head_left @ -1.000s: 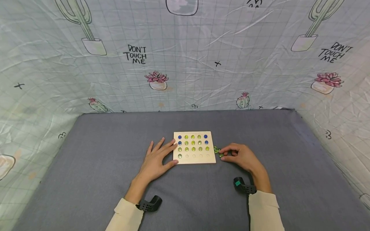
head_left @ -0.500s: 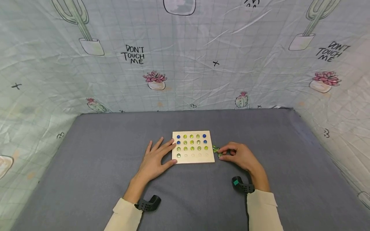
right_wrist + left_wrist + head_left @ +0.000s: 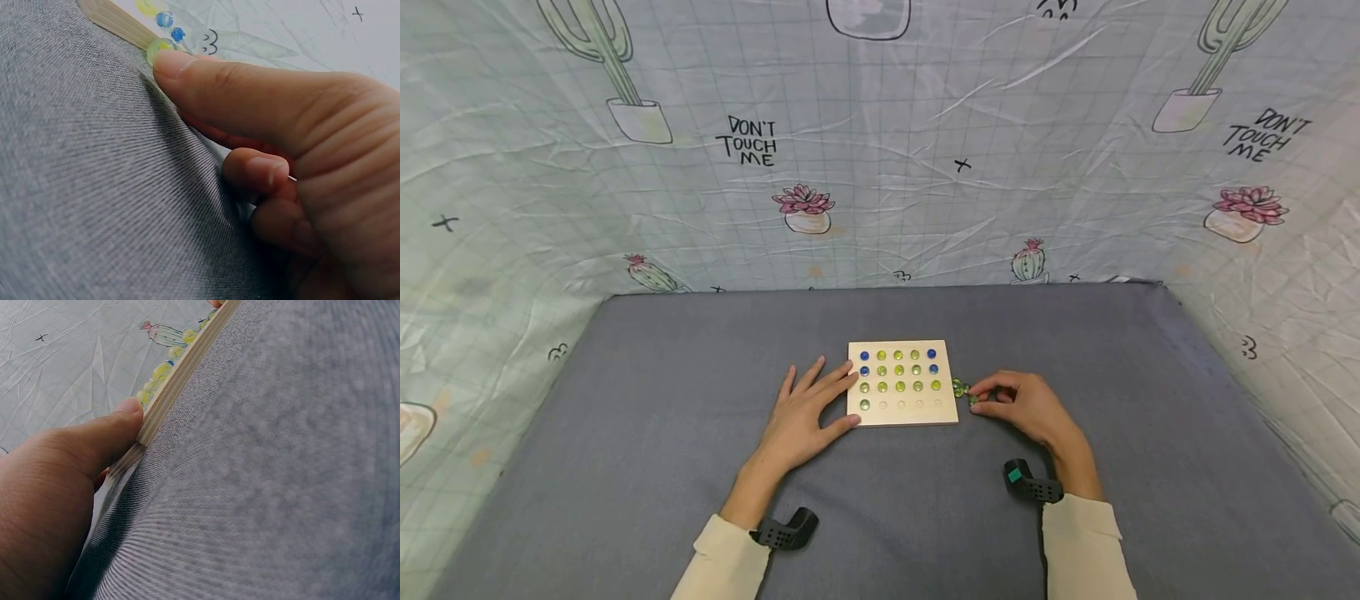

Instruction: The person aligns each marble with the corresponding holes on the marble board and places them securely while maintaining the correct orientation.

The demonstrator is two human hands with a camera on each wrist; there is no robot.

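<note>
A pale wooden board (image 3: 902, 417) with rows of marbles in hollows lies flat on the grey cloth. Green and yellow-green marbles fill most of the rows, with blue marbles (image 3: 932, 354) at the left and right ends of the two far rows. My left hand (image 3: 801, 421) rests at the board's left edge, fingers spread and fairly straight, thumb at the near corner. Just right of the board, my right hand (image 3: 1030, 408) pinches a green marble (image 3: 157, 51) between thumb and index finger, low at the cloth. Fingers partly hide that marble.
A small cluster of loose green marbles (image 3: 958, 387) sits against the board's right edge. Bare hollows (image 3: 901, 404) run along the near row. Grey cloth (image 3: 902, 517) covers the table, and a printed curtain (image 3: 880, 125) stands behind and at both sides.
My right fingertips have shifted slightly and closed around one of the loose green marbles. The left hand and board stay in place; the head view sways a little.
</note>
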